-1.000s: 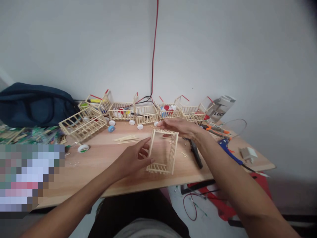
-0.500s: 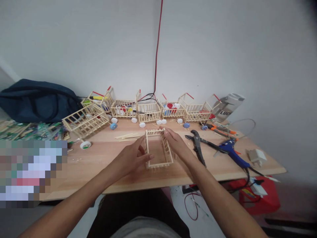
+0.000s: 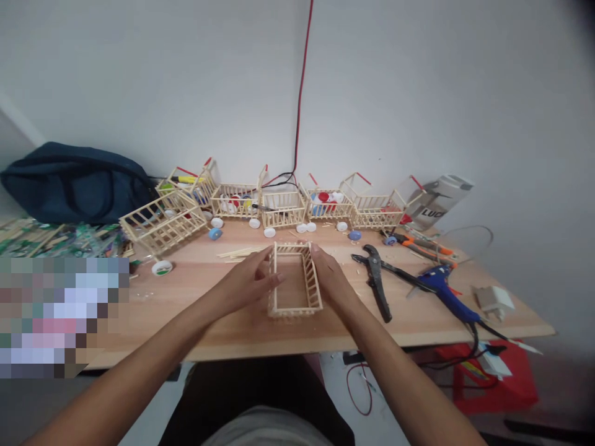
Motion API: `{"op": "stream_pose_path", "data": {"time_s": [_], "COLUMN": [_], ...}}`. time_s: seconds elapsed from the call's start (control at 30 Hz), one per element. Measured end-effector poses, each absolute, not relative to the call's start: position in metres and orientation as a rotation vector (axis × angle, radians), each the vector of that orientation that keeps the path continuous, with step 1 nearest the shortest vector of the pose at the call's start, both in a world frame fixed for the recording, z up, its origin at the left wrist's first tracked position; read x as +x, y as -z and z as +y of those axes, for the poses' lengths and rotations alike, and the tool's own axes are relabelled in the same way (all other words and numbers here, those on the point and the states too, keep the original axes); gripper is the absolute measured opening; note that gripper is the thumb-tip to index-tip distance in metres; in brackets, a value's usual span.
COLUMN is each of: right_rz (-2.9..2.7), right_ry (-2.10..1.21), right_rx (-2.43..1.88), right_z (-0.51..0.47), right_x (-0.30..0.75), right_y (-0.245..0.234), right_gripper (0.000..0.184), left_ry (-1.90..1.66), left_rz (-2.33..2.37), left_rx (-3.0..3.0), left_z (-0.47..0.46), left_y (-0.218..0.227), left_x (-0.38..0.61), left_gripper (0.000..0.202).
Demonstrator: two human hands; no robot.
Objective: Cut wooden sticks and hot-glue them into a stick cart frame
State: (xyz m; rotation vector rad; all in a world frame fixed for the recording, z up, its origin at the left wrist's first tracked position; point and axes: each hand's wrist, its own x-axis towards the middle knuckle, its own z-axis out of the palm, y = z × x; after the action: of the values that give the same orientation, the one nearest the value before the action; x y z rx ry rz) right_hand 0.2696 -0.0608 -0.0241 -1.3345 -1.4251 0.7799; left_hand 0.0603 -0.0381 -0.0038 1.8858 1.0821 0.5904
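Observation:
Between my hands is a small rectangular basket frame (image 3: 297, 311) made of thin wooden sticks, close to the table's front edge. My left hand (image 3: 248, 275) grips its left side, thumb over the top rim. On the opposite side, my right hand (image 3: 326, 269) holds the far right corner, most of its fingers hidden behind the slats. Loose wooden sticks (image 3: 239, 254) lie just beyond my left hand. Adjustable pliers (image 3: 375, 282) rest to the right of my right hand, beside a blue glue gun (image 3: 441, 288).
Several stick-built model carts (image 3: 283, 209) with bottle-cap wheels line the wall. A dark blue bag (image 3: 79, 186) and piled sticks (image 3: 51, 238) are at left. At right are orange-handled pliers (image 3: 427, 246), a clear container (image 3: 439, 201) and a white adapter (image 3: 495, 300). A red cable (image 3: 304, 80) hangs down.
The basket frame has turned and tilted slightly in my hands, showing more of its right inner slats. My view has shifted a little; the things on the table appear unmoved.

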Motion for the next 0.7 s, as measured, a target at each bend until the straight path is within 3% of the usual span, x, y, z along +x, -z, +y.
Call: {"op": "stream_pose_path", "data": {"time_s": [0.37,0.7], "right_rz": [-1.547,-1.591], "right_ry": [-0.736,-0.731], "right_rx": [-1.407,-1.388], "right_z": [-0.063,-0.059], "right_x": [0.272,0.274], "right_y": [0.026,0.024], "right_gripper": [0.047,0.052], "left_ry": [-0.491,-0.510], "left_rz": [1.055,1.093], "left_rx": [1.735,1.876], "left_z": [-0.028,-0.023], "left_y": [0.006,-0.007], "left_x": [0.053,0.059], "left_gripper": [0.082,0.058]}}
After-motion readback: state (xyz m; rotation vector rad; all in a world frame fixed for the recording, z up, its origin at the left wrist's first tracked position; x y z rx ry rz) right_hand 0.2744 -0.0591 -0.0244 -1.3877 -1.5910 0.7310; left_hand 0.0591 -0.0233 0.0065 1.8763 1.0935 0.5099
